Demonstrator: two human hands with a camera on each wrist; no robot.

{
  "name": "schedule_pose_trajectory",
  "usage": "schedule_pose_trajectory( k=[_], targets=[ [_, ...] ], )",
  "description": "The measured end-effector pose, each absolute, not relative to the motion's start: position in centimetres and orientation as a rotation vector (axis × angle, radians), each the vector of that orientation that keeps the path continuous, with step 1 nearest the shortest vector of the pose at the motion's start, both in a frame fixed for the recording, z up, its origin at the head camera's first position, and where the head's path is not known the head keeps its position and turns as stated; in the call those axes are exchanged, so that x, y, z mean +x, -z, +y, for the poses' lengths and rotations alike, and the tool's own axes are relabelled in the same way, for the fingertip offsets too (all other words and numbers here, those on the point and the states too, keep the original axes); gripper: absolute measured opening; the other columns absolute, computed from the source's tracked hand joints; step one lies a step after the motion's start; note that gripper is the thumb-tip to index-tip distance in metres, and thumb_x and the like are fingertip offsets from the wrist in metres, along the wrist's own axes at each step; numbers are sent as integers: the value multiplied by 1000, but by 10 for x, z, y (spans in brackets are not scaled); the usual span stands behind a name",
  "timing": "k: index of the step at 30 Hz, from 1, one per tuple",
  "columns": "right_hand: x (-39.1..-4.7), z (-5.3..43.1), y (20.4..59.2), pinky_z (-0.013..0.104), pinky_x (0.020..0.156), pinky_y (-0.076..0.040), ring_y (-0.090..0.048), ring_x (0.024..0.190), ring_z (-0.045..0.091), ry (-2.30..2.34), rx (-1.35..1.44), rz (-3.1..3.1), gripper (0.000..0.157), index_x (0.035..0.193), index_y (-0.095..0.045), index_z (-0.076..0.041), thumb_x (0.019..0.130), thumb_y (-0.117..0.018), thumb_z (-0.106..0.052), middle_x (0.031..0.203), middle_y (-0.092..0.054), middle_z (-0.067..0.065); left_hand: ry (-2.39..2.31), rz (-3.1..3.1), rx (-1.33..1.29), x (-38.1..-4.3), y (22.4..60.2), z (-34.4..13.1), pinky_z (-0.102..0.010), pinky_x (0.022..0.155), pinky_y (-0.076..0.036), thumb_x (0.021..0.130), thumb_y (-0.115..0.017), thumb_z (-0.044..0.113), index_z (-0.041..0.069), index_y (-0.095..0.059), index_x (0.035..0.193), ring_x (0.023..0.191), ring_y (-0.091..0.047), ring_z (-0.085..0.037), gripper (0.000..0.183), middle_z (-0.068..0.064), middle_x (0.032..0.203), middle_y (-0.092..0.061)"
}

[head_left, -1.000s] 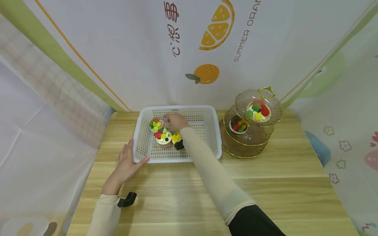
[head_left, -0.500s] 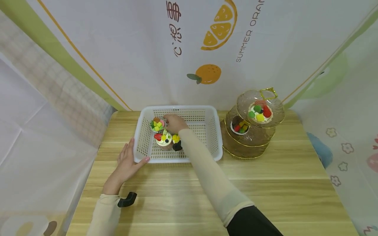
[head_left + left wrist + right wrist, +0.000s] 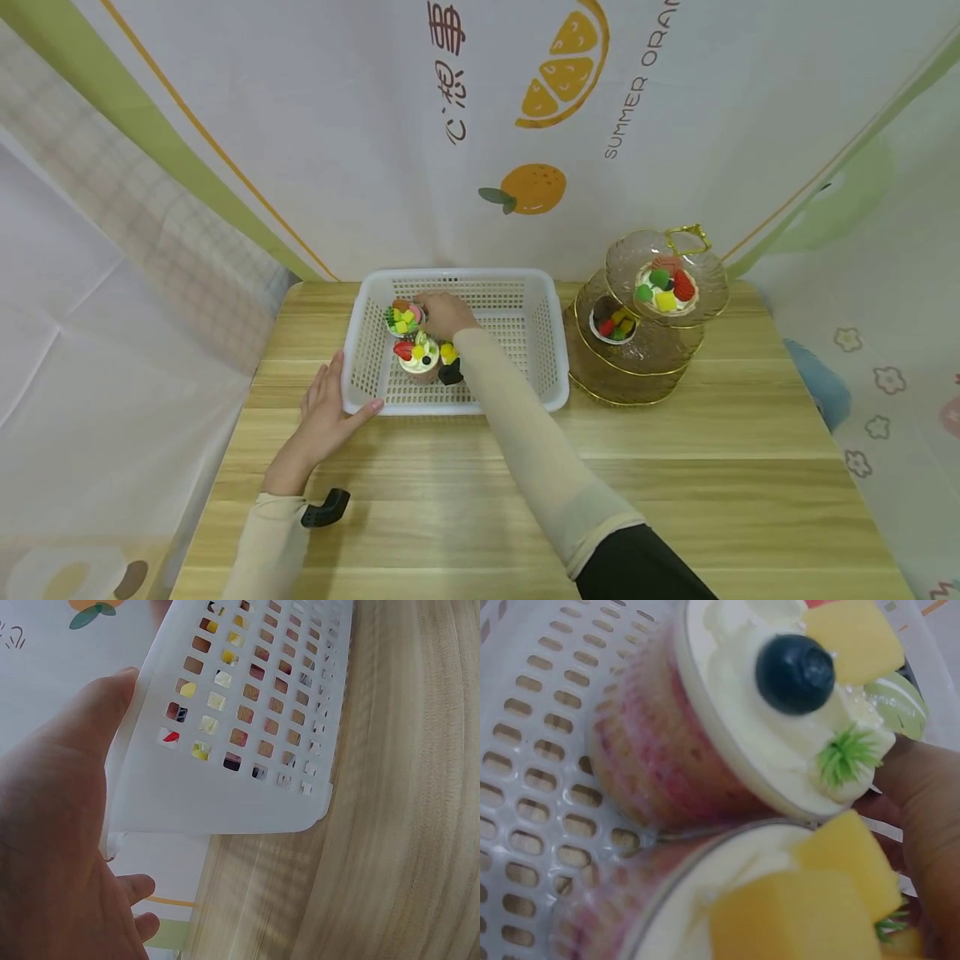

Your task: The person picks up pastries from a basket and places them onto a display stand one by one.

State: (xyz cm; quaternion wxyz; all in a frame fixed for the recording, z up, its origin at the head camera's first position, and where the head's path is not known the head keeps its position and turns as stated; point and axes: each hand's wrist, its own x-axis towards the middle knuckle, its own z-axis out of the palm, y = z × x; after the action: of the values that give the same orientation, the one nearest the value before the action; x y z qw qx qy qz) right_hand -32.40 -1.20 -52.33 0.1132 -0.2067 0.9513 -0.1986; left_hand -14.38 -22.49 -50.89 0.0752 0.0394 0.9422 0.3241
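Note:
My left hand [image 3: 321,423] rests on the near left corner of a white plastic basket [image 3: 510,272]. Its thumb lies at the near rim, its straight fingers along the left side. Inside the basket, my right hand [image 3: 447,317] holds the right edge of a small dessert cup [image 3: 403,320] topped with yellow cubes, green sprigs and pink and brown pieces; most fingertips are hidden. Right beside it stand a blueberry-and-strawberry cream cup [image 3: 418,357] and a cup with yellow fruit [image 3: 449,357], partly behind the sleeve. Both loom large in the right wrist view, as cream cup [image 3: 727,727] and yellow-topped cup [image 3: 727,892].
To the basket's right stands a tiered stand [image 3: 660,354] with gold rims. A fruit tart [image 3: 666,292] sits on its top tier, a fruit cup [image 3: 613,323] on the middle one. A printed curtain [image 3: 360,167] hangs behind the wooden table [image 3: 465,500].
My right hand has moved slightly down and in, its fingers closing at the edge of the cup at the back left. The left hand stays at the basket corner.

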Motion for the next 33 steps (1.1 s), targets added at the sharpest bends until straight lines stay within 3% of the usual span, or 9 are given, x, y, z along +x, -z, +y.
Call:
schedule_pose_trajectory(
  k=[7,19,23,33],
  targets=[
    [-323,-12,520,41,114,-42,-58,130,20,539,-598,2803,47,142,-55,-26,96,-64,-31,139,-63,-5,-982,2829,125,-144,512,-224,-73,114,-1,91,-64,51,7,8,159,150,0,-52,108,-29,164,-7],
    [-330,-16,528,41,112,-44,-59,127,20,608,-581,2785,41,137,-60,-27,96,-64,-32,135,-65,-5,-989,2833,128,-143,512,-223,-73,114,-2,91,-64,50,10,10,159,150,0,-52,108,-29,164,-8],
    [-332,-16,529,40,114,-41,-56,131,20,652,-524,2750,46,139,-59,-26,94,-66,-29,139,-63,-4,-980,2832,120,-143,510,-223,-73,114,-2,91,-64,50,9,10,159,150,0,-52,108,-29,164,-8],
    [-337,-8,513,36,108,-46,-58,126,17,781,-494,2692,73,144,-52,-21,79,-83,-38,139,-61,-2,-974,2831,117,-142,511,-225,-74,114,-2,91,-63,52,8,9,159,150,1,-51,108,-29,164,-7]
  ],
)
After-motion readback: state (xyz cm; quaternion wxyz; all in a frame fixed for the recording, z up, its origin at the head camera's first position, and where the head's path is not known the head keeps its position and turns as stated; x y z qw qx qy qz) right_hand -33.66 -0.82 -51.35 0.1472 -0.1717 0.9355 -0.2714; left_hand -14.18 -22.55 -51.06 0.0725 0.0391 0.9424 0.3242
